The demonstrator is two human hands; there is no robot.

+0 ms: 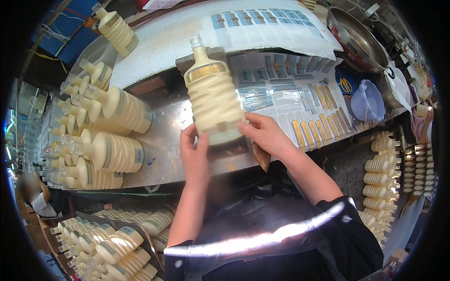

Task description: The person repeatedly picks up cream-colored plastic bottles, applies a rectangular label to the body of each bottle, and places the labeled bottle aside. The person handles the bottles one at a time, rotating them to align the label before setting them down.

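A cream-coloured bottle [213, 98] with wavy ridges and a clear glass neck stands in front of me, its neck pointing away. It bears a gold label strip near the shoulder and a pale band at the base. My left hand [194, 147] grips its lower left side, thumb on the front. On the lower right, my right hand [266, 133] holds the base between thumb and fingers. A brown pointed piece [260, 158] shows beneath my right hand; whether that hand holds it, I cannot tell. Behind the bottle is a dark grey block [215, 54], partly hidden.
Similar bottles [119, 150] crowd the metal table's left side, and one bottle [117, 33] stands at the far left. Gold label strips [314, 133] and blue label strips [281, 65] lie on the right, near a lilac bucket [368, 102] and a large pan [356, 40]. More bottles [110, 248] fill the lower left.
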